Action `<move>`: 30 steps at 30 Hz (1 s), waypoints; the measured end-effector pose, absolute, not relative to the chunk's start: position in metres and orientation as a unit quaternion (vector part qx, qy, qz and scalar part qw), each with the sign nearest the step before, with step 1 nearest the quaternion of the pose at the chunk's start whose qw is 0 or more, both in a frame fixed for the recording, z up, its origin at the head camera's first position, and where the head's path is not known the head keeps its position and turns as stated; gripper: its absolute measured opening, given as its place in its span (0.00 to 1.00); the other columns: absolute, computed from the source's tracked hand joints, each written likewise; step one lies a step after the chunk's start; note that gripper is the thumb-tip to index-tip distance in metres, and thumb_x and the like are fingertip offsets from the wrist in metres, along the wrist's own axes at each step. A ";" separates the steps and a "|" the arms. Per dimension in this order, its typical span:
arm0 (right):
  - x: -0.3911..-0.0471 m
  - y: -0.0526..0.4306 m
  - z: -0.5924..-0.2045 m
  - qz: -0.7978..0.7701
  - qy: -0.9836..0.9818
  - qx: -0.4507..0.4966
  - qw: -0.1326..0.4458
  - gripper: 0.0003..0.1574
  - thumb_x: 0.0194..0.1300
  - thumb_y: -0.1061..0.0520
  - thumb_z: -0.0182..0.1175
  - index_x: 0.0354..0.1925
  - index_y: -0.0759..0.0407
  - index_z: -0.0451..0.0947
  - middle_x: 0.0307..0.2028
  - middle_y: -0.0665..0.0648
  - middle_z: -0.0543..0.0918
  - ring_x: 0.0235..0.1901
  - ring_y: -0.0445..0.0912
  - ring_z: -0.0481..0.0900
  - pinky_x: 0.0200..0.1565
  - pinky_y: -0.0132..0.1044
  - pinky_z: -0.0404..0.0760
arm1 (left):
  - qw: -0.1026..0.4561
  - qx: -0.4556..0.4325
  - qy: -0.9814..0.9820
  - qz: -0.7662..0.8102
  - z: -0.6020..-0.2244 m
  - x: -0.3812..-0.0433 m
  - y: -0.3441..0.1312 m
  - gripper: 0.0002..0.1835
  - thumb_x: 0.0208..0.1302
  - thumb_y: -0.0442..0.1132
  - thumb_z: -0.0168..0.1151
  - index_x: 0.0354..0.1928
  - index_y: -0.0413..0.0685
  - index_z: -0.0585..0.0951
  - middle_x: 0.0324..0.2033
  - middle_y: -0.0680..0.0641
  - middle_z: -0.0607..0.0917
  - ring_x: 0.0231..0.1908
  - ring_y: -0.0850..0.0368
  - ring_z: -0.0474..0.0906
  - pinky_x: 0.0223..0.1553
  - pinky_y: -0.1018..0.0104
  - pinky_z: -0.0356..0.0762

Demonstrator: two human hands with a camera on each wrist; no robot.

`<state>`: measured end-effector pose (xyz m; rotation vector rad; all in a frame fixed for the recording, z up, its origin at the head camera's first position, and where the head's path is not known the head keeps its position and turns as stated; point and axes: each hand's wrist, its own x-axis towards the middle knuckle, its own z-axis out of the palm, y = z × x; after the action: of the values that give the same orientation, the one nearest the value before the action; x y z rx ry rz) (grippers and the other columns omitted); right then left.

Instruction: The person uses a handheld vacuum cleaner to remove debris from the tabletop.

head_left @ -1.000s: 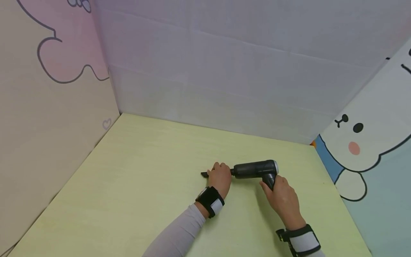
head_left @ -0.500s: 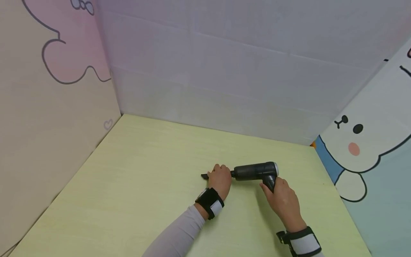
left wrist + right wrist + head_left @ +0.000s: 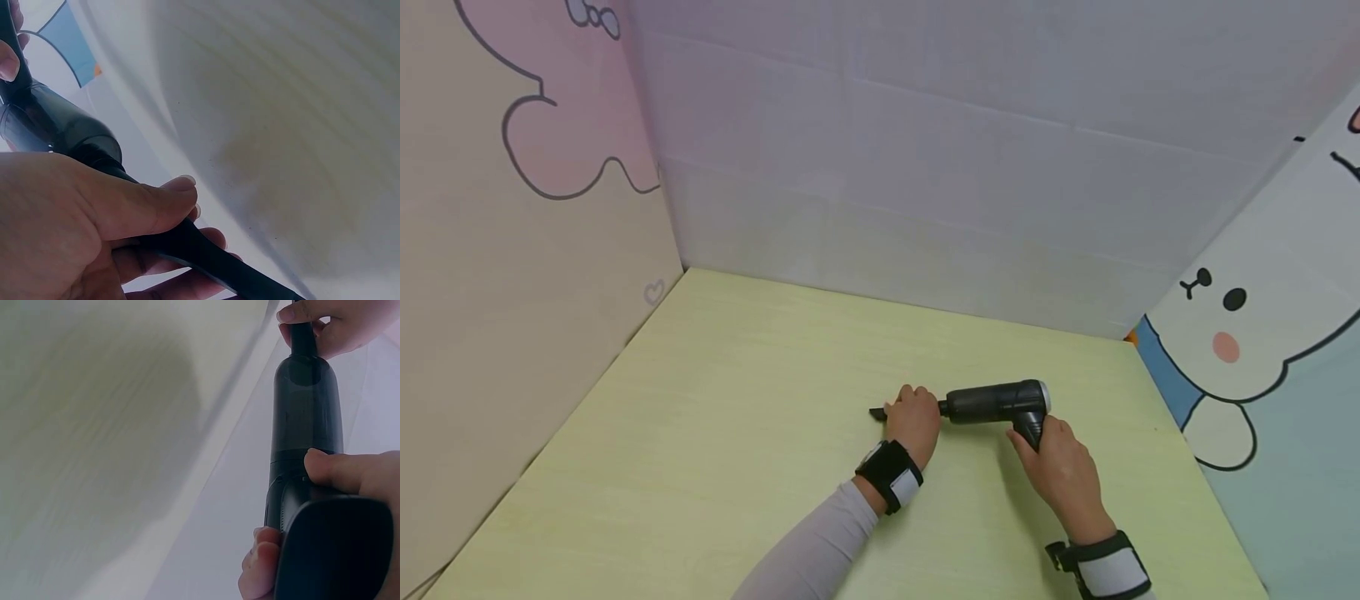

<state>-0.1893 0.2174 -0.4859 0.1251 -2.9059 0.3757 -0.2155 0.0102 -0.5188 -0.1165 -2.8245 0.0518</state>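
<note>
A black handheld vacuum cleaner (image 3: 981, 405) with a smoky see-through dust cup (image 3: 307, 406) is held level over the pale yellow table, its shadow falling below. My right hand (image 3: 1063, 471) grips the pistol handle (image 3: 1028, 428). In the right wrist view, that hand's thumb lies along the body. At the front end my left hand (image 3: 914, 421) holds the narrow black nozzle (image 3: 187, 244) between thumb and fingers, as the left wrist view shows. The nozzle's tip (image 3: 877, 413) sticks out to the left past my fingers in the head view. Where nozzle meets body, the joint is closed.
The yellow table (image 3: 700, 433) stretches out to the left and behind the hands. A whitish back wall (image 3: 880, 167) and printed side panels, left (image 3: 535, 275) and right (image 3: 1285, 417), enclose it. Both wrists wear black straps.
In the head view, the vacuum cleaner and both hands sit slightly lower, and the surroundings have shifted a little too. Both holds look the same.
</note>
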 end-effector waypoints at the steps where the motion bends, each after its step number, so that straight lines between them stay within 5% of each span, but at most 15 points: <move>1: -0.189 0.218 -0.486 0.128 -0.985 0.042 0.104 0.34 0.68 0.43 0.65 0.45 0.76 0.71 0.30 0.64 0.75 0.21 0.51 0.72 0.19 0.40 0.68 | 0.158 -0.040 -0.986 0.018 -0.519 -0.215 0.010 0.05 0.67 0.42 0.68 0.39 0.49 0.87 0.33 0.47 0.83 0.39 0.51 0.82 0.41 0.53 0.88; 16: -0.191 0.219 -0.487 0.130 -0.986 0.032 0.095 0.36 0.68 0.42 0.65 0.46 0.77 0.71 0.30 0.65 0.75 0.21 0.51 0.72 0.19 0.39 0.68 | 0.155 -0.060 -0.986 -0.001 -0.519 -0.218 0.009 0.05 0.67 0.41 0.67 0.40 0.48 0.87 0.33 0.47 0.84 0.39 0.51 0.82 0.40 0.53 0.89; 23: -0.194 0.221 -0.489 0.129 -0.987 0.024 0.094 0.35 0.68 0.44 0.64 0.45 0.77 0.70 0.29 0.64 0.74 0.20 0.51 0.72 0.18 0.39 0.69 | 0.173 -0.103 -0.979 0.013 -0.518 -0.218 0.002 0.05 0.65 0.43 0.70 0.33 0.52 0.86 0.27 0.53 0.81 0.31 0.58 0.77 0.25 0.66 0.82; 30: -0.199 0.227 -0.492 0.135 -0.986 0.017 0.099 0.32 0.69 0.45 0.64 0.44 0.76 0.71 0.27 0.62 0.74 0.20 0.50 0.71 0.18 0.37 0.68 | 0.171 -0.120 -0.978 0.017 -0.516 -0.223 0.004 0.04 0.66 0.43 0.69 0.33 0.52 0.87 0.27 0.52 0.81 0.31 0.58 0.77 0.24 0.67 0.81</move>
<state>-0.1988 0.2266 -0.4921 0.0497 -2.9148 0.4001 -0.2232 0.0035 -0.5157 -0.3395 -2.7774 0.0484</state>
